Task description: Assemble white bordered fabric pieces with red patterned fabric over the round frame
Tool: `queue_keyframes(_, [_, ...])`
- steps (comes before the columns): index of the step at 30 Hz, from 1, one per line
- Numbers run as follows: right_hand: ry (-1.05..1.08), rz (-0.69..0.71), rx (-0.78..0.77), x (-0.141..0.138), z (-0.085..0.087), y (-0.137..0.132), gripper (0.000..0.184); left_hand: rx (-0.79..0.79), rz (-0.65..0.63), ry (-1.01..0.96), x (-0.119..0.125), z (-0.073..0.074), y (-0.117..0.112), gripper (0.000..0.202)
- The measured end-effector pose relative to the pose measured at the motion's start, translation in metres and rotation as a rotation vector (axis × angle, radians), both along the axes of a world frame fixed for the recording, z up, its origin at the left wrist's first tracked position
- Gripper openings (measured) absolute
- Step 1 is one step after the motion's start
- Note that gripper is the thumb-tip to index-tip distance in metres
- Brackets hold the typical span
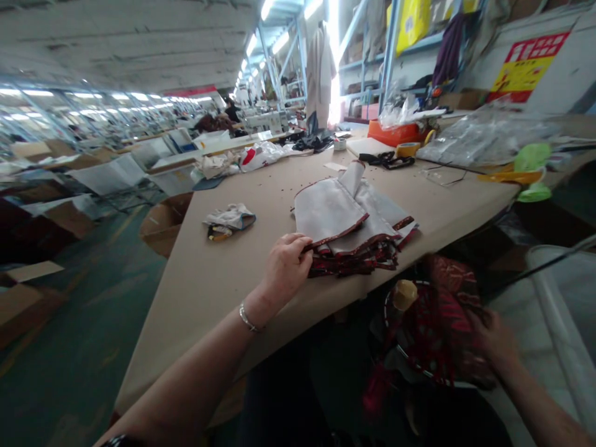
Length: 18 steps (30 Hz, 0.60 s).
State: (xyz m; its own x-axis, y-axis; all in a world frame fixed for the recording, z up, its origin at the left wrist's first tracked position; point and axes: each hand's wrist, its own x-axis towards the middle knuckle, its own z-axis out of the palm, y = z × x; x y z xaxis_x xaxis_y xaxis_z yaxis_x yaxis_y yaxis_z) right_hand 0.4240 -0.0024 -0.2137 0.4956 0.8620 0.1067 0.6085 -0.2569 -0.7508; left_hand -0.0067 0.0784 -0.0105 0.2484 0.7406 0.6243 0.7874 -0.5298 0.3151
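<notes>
A stack of light grey cloth pieces (326, 208) with dark red edging lies near the front edge of the table. My left hand (286, 264) is at its near left corner, fingers closed on the red-edged border of a cloth piece. Below the table edge on the right, my right hand (498, 338) is closed on a bundle of dark red patterned fabric (454, 279). That area is dim, and some of these fingers are hidden by the fabric. A round tan object (405, 295) shows against the bundle; its kind is unclear.
A white work glove (230, 217) lies on the brown tabletop (209, 292), left of the stack. Behind the stack are black straps (386, 160), a tape roll (339, 144) and an orange container (400, 133). Clear plastic bags (484, 136) cover the right side. A cardboard box (165, 223) stands left.
</notes>
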Motion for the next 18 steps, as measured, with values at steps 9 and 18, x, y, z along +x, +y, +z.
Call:
queue_keyframes(9, [-0.011, 0.135, 0.362, -0.091, 0.125, 0.017, 0.044, -0.032, 0.032, -0.083, 0.012, 0.008, 0.015, 0.022])
queue_keyframes(18, [-0.565, 0.779, 0.696, -0.231, 0.253, 0.042, 0.029, 0.071, 0.053, -0.024, 0.015, 0.026, 0.004, 0.020])
